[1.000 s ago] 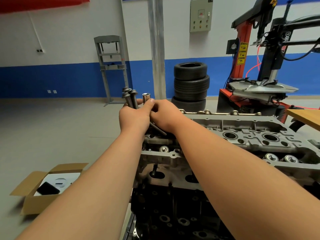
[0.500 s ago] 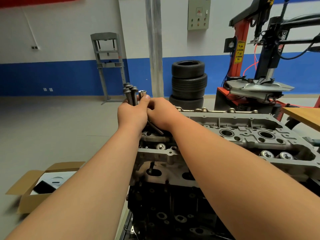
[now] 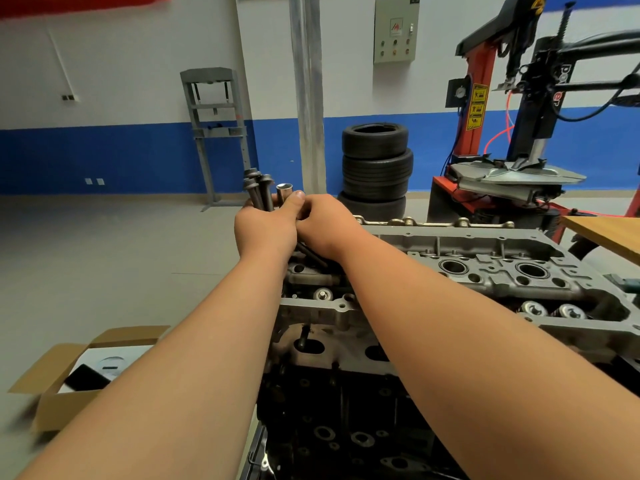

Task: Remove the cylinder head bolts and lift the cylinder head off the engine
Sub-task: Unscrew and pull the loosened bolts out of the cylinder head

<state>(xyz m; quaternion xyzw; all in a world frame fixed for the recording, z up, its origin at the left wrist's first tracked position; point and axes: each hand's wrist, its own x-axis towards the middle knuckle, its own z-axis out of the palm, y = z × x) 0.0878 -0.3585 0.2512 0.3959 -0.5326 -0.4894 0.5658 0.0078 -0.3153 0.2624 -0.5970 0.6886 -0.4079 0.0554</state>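
Bolts, several long dark ones, stand heads-up in a bundle that the left hand grips above the far left corner of the cylinder head. Its thumb also presses a short silver sleeve, perhaps a socket, against the bundle. The right hand lies close against the left one, with its fingers curled out of my sight. I cannot tell if it holds a bolt or only steadies the bundle. The cylinder head sits on the engine, not lifted yet, and stretches from the hands toward three o'clock.

I think the bundle is large for one hand, and the shafts look smooth. If the grip loosens while the right hand works at the bundle, a bolt can slide out and drop into the open wells of the head directly below, or onto the floor. The sleeve is kept only by the thumb, so it would probably fall first. I also cannot see whether every bolt is out. If one remains, the head would jam or tilt when lifted.

At about eight o'clock from the engine, a cardboard box stands on the floor with its flaps open. Inside is a white item with a round mark, and on it lies a dark flat object, maybe a phone. I see no bolts in it.
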